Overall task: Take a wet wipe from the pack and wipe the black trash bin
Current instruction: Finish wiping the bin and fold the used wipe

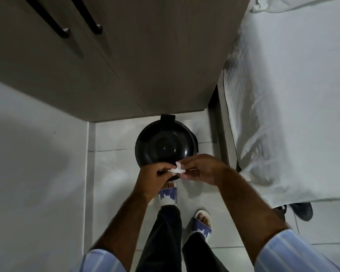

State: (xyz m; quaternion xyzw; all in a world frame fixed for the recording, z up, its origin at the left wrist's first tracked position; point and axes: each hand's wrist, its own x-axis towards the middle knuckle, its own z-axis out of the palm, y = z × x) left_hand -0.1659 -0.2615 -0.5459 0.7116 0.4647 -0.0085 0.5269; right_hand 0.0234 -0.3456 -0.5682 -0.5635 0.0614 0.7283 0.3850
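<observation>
Looking straight down, I see the black trash bin (165,144) standing on the pale tiled floor (114,173), close against the foot of the brown cabinet (126,65). Its round lid is closed, glossy and domed, with a squared hinge tab at the edge nearest the cabinet. The wet wipe (176,169) is a small, crumpled white wad, held in the air above the near rim of the bin, between my two hands.

My left hand (155,178) is curled, fingers drawn in, pinching the left end of the wipe. My right hand (202,169) reaches in from the other side, thumb and fingertips closed on the right end, the remaining fingers loosely bent. Both forearms are bare, with striped light-blue sleeves pushed up. Below the hands are my feet in blue-and-white slippers (168,195). A bed with white sheets (283,95) runs along the right.
</observation>
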